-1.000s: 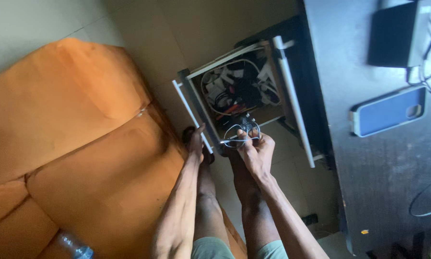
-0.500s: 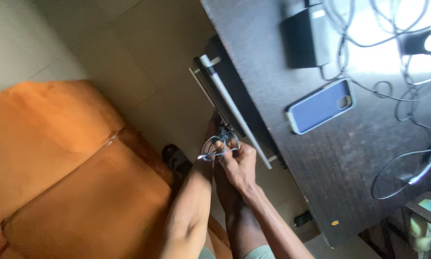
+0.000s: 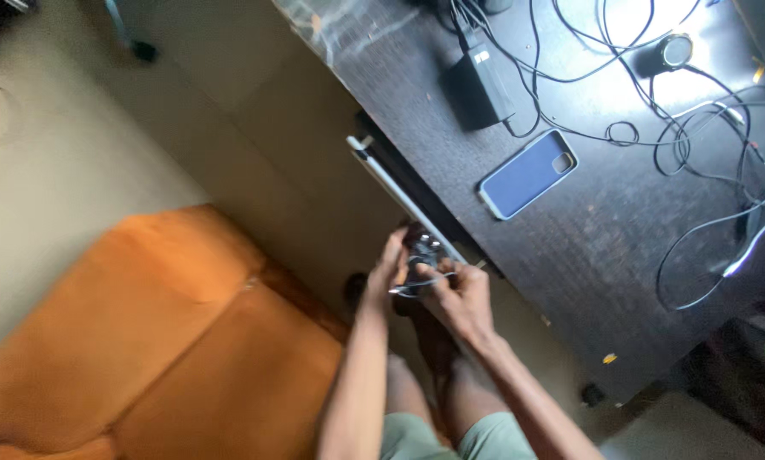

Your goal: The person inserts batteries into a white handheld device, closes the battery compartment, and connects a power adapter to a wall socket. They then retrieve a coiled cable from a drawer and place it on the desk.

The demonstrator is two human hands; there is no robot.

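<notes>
Both my hands meet just below the dark desk's front edge (image 3: 570, 332). My left hand (image 3: 386, 268) and my right hand (image 3: 459, 298) together hold a small bundle of coiled cable (image 3: 421, 264), dark with a pale strand across it. The bundle is blurred, so its exact make-up is unclear. A white-railed drawer (image 3: 399, 192) under the desk sits pushed in beside my hands. My forearms reach up from my lap.
On the desk lie a phone in a blue case (image 3: 527, 175), a black power adapter (image 3: 480, 85), a small round black device (image 3: 672, 53) and several tangled cables (image 3: 706, 162). An orange cushioned seat (image 3: 144, 341) lies to my left on the pale floor.
The open drawer with cables inside has been pushed in under the desk. My hands kept the cable bundle, and my view swung up over the desk top.
</notes>
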